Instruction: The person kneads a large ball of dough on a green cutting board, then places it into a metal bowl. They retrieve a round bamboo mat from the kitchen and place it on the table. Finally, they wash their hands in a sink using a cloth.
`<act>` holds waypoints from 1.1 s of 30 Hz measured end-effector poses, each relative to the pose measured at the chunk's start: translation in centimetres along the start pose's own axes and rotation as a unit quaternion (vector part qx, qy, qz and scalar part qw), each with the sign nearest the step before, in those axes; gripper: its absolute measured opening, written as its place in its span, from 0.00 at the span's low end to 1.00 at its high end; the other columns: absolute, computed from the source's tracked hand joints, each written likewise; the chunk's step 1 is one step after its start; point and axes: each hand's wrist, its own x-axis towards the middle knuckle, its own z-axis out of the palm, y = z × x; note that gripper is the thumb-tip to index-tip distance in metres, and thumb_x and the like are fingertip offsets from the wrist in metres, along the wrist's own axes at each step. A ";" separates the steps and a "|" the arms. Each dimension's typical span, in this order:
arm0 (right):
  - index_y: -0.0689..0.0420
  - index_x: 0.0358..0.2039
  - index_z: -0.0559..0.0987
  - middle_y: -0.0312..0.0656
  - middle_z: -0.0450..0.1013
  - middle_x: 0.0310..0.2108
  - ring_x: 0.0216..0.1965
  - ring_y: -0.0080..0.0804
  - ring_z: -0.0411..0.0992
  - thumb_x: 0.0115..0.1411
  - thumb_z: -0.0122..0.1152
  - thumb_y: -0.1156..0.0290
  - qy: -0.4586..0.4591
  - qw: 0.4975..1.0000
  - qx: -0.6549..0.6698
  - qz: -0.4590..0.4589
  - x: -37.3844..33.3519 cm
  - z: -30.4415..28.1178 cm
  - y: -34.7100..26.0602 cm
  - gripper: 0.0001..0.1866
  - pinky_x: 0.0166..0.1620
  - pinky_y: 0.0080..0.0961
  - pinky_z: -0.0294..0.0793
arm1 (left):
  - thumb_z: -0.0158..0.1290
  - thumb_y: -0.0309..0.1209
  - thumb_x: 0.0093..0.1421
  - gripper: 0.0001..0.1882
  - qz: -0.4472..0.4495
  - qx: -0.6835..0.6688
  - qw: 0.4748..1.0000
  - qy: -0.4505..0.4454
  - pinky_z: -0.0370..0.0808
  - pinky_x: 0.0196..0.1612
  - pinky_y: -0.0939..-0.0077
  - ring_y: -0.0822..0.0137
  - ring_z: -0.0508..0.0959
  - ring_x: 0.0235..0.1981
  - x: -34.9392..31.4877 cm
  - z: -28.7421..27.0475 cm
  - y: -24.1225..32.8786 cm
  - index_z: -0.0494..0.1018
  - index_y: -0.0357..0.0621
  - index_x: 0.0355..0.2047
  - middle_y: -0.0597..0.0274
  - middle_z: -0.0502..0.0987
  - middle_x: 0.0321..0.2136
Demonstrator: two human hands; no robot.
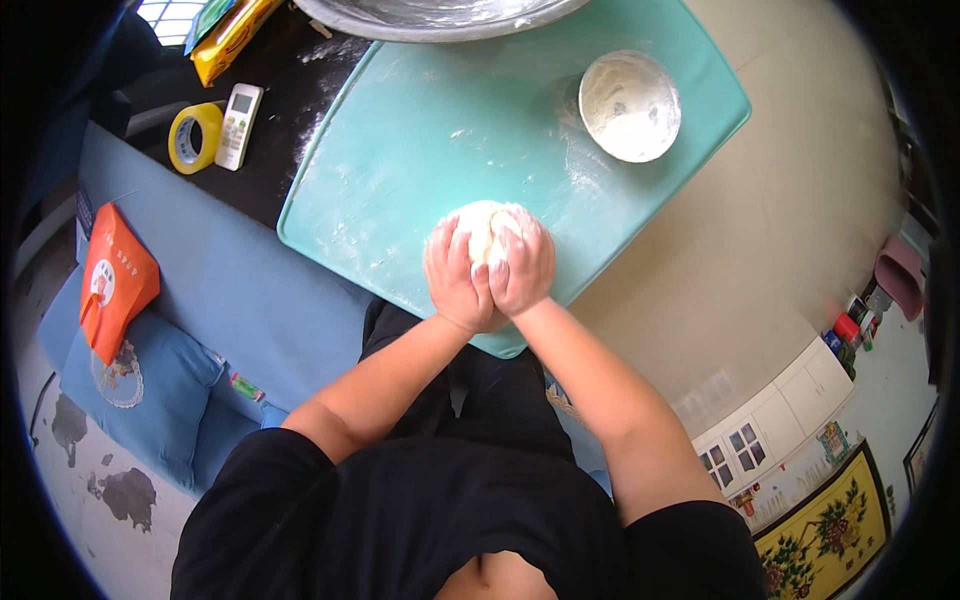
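Note:
A pale lump of dough [483, 218] sits near the front corner of a turquoise board [400, 140] dusted with flour. My left hand [452, 268] and my right hand [526, 262] cup it from both sides, fingers curved over its top and thumbs side by side. The palms hide most of its near side. Toward the far right of the board stands a white bowl [630, 106] with flour inside. A large metal basin [440, 25] rests at the board's far edge, cut off by the picture, its inside floury too.
On the black table left of the board lie a roll of yellow tape [183, 140], a white remote control [238, 127] and a yellow packet [225, 45]. A blue sofa [220, 225] with an orange bag [117, 280] and a blue cushion [150, 385] stands at left.

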 end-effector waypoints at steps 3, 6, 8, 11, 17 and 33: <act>0.54 0.43 0.68 0.48 0.64 0.46 0.45 0.47 0.63 0.51 0.46 0.60 -0.032 0.999 -0.038 0.020 3.5 0.6 2.3 0.19 0.46 0.41 0.62 | 0.40 0.36 0.54 0.21 0.016 0.048 0.999 0.008 0.57 0.53 0.56 0.43 0.62 0.50 3.6 2.0 -0.7 0.62 0.35 0.46 0.43 0.63 0.50; 0.54 0.42 0.69 0.47 0.65 0.44 0.42 0.46 0.64 0.51 0.47 0.61 -0.048 0.995 -0.037 0.074 6.3 1.9 4.1 0.18 0.45 0.39 0.63 | 0.43 0.35 0.52 0.20 0.007 0.084 0.996 -0.013 0.59 0.51 0.57 0.48 0.64 0.49 7.3 2.9 -0.9 0.65 0.38 0.44 0.50 0.65 0.48; 0.53 0.41 0.70 0.46 0.66 0.40 0.40 0.46 0.64 0.51 0.47 0.62 -0.043 0.992 -0.053 0.103 7.7 2.4 4.7 0.17 0.43 0.38 0.65 | 0.44 0.35 0.51 0.20 -0.011 0.085 0.995 -0.049 0.60 0.50 0.58 0.50 0.65 0.48 9.4 3.0 -1.1 0.65 0.40 0.43 0.52 0.66 0.48; 0.51 0.41 0.71 0.45 0.66 0.36 0.38 0.46 0.65 0.50 0.48 0.63 -0.037 0.986 -0.073 0.146 9.3 3.3 5.8 0.16 0.40 0.39 0.67 | 0.46 0.37 0.49 0.18 -0.024 0.105 0.992 -0.066 0.62 0.46 0.59 0.51 0.67 0.42 12.2 3.6 -1.4 0.68 0.45 0.40 0.55 0.69 0.41; 0.51 0.38 0.71 0.45 0.69 0.33 0.34 0.47 0.68 0.52 0.49 0.61 -0.022 0.975 -0.094 0.201 11.3 4.2 6.7 0.14 0.38 0.40 0.68 | 0.51 0.41 0.46 0.18 -0.044 0.118 0.985 -0.118 0.68 0.36 0.62 0.51 0.70 0.34 15.7 4.0 -2.4 0.71 0.46 0.35 0.53 0.70 0.31; 0.58 0.35 0.69 0.51 0.69 0.35 0.41 0.48 0.66 0.51 0.51 0.58 -0.073 0.943 0.067 0.317 4.5 -5.6 -5.8 0.17 0.45 0.39 0.63 | 0.46 0.41 0.53 0.17 -0.027 0.123 0.967 -0.221 0.58 0.52 0.57 0.53 0.65 0.49 5.0 -4.2 2.1 0.71 0.51 0.41 0.56 0.69 0.45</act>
